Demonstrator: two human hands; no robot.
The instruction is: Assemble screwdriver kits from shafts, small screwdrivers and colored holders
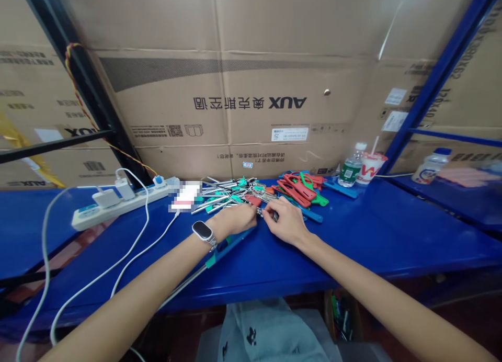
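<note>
My left hand (237,219), with a watch (203,230) on its wrist, is closed round a long tool. Its blue plastic handle (234,241) shows beneath the hand, then a green collar (211,260) and a thin metal rod (186,284) slanting toward the lower left. Opposite it, my right hand (288,222) pinches a small shiny metal part (259,212) at the tool's upper end; a dark piece shows between its fingers. Behind both hands lie a heap of metal rods with green ends (223,192) and a pile of red, green and blue plastic handles (300,189).
A white power strip (125,205) with chargers and trailing cables lies left, beside a blurred-out phone (186,196). A water bottle (351,166), a paper cup with a straw (369,168) and another bottle (431,166) stand right. Cardboard (254,74) walls the blue table's (372,236) back.
</note>
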